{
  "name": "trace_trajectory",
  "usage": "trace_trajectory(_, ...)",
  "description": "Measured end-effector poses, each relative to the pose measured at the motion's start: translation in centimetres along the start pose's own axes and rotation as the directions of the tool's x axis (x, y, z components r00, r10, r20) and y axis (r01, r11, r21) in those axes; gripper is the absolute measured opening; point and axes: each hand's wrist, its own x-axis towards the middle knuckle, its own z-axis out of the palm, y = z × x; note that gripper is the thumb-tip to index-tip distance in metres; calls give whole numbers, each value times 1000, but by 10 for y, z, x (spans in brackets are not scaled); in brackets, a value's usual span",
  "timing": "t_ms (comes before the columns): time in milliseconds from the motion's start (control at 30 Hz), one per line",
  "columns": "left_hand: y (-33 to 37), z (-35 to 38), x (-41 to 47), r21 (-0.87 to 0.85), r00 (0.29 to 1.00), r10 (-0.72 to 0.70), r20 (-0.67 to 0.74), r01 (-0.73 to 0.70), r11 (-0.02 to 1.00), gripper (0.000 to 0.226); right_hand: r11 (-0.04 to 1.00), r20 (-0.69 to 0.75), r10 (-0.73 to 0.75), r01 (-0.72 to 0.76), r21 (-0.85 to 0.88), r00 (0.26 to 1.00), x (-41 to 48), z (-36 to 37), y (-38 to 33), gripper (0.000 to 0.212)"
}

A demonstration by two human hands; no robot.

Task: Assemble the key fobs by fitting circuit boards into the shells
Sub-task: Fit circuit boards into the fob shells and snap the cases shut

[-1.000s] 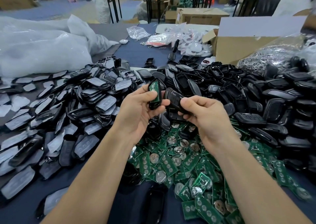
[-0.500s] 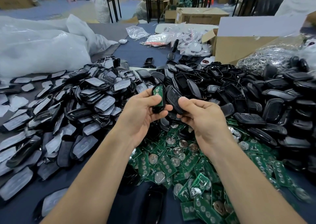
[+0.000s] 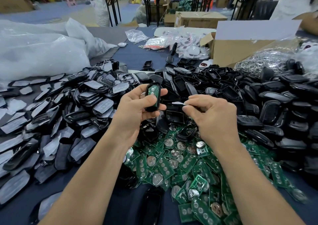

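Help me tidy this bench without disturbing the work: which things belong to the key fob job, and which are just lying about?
In the job: shell with its board in the left hand; thin pale piece in the right hand; green boards; black shells.
Lying about: plastic bags; cardboard box; metal rings.

Blurred pale sliver (image 3: 178, 103) in right hand (image 3: 215, 120)

Two hands (image 3: 136, 112) (image 3: 215, 118), one shell (image 3: 153, 96), one strip (image 3: 178, 103), three heaps (image 3: 68, 114) (image 3: 275, 104) (image 3: 180, 166)
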Motion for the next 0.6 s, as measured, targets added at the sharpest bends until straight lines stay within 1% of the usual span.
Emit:
trace_trajectory(33,-1,2,0,58,1000,15,17,-16,998,20,1000,5,-6,6,-13,1000,0,1,0,16)
trace_trajectory(100,-6,7,-2,172,998,22,54,-31,985,23,1000,2,14,-14,1,1000,-1,4,0,19)
trace_trajectory(133,-9,9,-3,216,997,21,73,-36,976,24,999,7,34,-35,41,999,-1,4,-1,22)
trace_trajectory(200,-15,13,-4,273,995,28,96,-53,961,22,991,28,66,-69,114,997,-2,5,-4,37)
trace_trajectory(233,-17,15,-3,281,995,37,97,-63,957,22,988,32,70,-74,138,997,-2,6,-4,40)
trace_trajectory(300,-19,16,-2,262,995,59,81,-78,962,22,983,16,77,-78,167,997,-2,8,-2,30)
trace_trajectory(333,-20,17,-2,242,995,67,67,-81,967,23,978,8,97,-97,187,995,-2,8,-2,29)
trace_trajectory(400,-19,18,-2,198,996,81,41,-88,976,24,939,9,180,-175,297,984,-1,9,-5,38)
trace_trajectory(433,-19,19,-2,174,996,88,30,-92,981,24,889,30,241,-233,393,970,-1,11,-5,43)
trace_trajectory(467,-19,19,-2,145,996,91,20,-93,985,25,808,79,306,-302,506,949,-2,14,-6,46)
trace_trajectory(500,-19,20,-2,112,996,93,14,-94,989,24,701,157,360,-377,605,920,-3,17,-9,45)
trace_trajectory(533,-19,21,-2,81,995,97,14,-98,992,24,604,240,380,-436,667,893,-5,21,-13,38)
trace_trajectory(567,-19,22,-2,60,995,103,16,-104,993,23,545,302,379,-475,692,875,-8,25,-15,30)
trace_trajectory(600,-19,22,-2,51,994,109,18,-110,993,22,511,335,375,-495,703,864,-11,28,-17,23)
